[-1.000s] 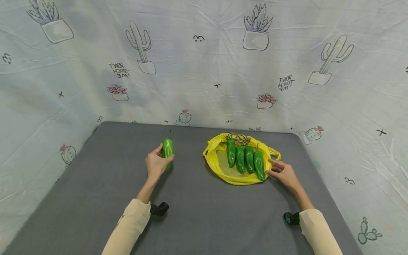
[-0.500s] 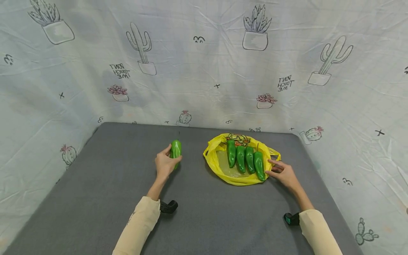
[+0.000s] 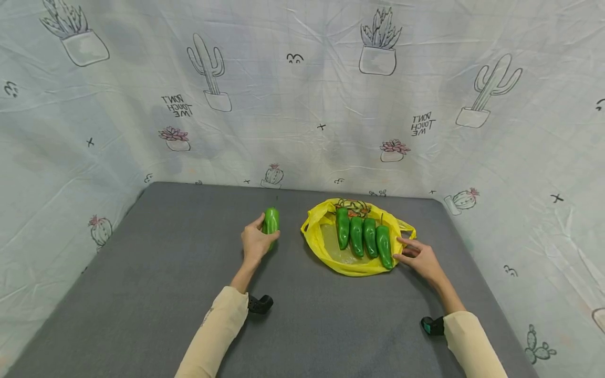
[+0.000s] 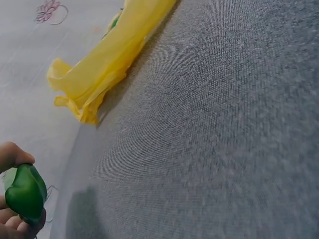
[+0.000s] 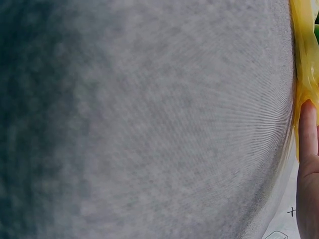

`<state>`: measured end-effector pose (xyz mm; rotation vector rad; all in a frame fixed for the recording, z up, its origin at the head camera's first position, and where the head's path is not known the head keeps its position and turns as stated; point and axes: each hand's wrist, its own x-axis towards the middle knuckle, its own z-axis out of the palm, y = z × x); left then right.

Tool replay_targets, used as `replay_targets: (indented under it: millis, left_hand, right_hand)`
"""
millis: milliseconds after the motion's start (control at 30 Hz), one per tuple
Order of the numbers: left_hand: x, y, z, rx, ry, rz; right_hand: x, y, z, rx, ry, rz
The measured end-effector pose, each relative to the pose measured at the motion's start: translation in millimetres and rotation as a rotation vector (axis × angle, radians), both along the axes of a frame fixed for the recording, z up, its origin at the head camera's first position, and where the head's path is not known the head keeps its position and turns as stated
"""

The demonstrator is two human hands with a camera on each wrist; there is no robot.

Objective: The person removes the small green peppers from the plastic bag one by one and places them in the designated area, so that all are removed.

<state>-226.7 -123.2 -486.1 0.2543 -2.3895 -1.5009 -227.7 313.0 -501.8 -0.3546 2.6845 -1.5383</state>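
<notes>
- Grey table [image 3: 142, 294] is taking up most of the view; cactus-print cloth [image 3: 302, 105] is hanging behind and to the sides.
- One yellow plastic bag [image 3: 331, 252] is lying spread flat on the table's right half: thin, limp, probably sliding easily, so it needs pinning at an edge.
- Four green peppers [image 3: 363, 236] are lying side by side on the bag, stems pointing away.
- A fifth green pepper [image 3: 271, 221] is sitting in the left hand [image 3: 257, 242], just left of the bag; five in total.
- Left hand is pinching that pepper at mid-body, thumb against curled fingers; it looks light, firm, glossy, likely slippery, so mid-body seems the safest hold.
- Right hand [image 3: 422, 258] is resting with fingers spread on the bag's right edge, gripping nothing.
</notes>
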Motion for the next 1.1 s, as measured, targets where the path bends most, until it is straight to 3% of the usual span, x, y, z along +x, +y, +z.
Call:
replay_targets:
  millis: [233, 467, 800, 1100]
  left_hand:
    - [-7.6, 8.5, -3.6, 0.009, 0.005, 0.004]
    - [-13.1, 14.3, -6.6, -0.015, -0.034, 0.012]
    - [-7.9, 12.6, -15.7, -0.012, -0.021, 0.030]
    - [-12.8, 16.6, -13.3, -0.054, -0.018, 0.024]
  right_hand:
    - [0.2, -0.3, 3.0, 0.017, -0.005, -0.010]
    - [-0.8, 1.4, 3.0, 0.030, -0.004, -0.017]
    - [-0.5, -1.8, -0.2, 0.048, -0.011, -0.020]
    - [-0.1, -2.4, -0.6, 0.020, 0.021, -0.017]
